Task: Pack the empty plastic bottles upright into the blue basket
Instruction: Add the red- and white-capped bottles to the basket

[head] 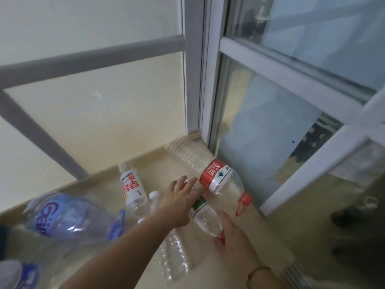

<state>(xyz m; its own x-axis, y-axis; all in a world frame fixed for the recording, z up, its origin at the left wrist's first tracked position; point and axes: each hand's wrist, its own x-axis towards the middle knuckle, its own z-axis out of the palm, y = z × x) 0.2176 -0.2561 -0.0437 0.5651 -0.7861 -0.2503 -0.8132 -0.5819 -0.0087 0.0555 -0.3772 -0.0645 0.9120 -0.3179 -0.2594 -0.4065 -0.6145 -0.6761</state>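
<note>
We see a beige ledge (100,184) running along a cream wall (104,105) with a grey rail (89,57); a white-framed window (291,84) stands at 3 o'clock and meets the wall in a corner at 12. The frame is motion-blurred.

Left hand (179,205) reaches toward 12, fingers spread and laid over the base end of a small green-label bottle (203,215); grip is apart, not wrapped round it. Right hand (233,240) is at that bottle's red-cap end, fingers curled about the neck; we cannot tell if the grip is fully clamped. A bracelet (258,270) sits on the right wrist. This bottle lies on its side, long axis 11 to 5, cap toward 5.

Big red-label bottle (216,178) lies on the ledge against the window frame, base toward 11 in the corner, red cap toward 5. White-label bottle (132,188) lies with its cap toward 11. Large blue jug (66,215) lies at 9, cap toward 3. A clear ribbed bottle (173,257) lies under the left forearm, axis roughly 12 to 6. A small white-capped bottle (154,197) sits just beside the white-label one.
</note>
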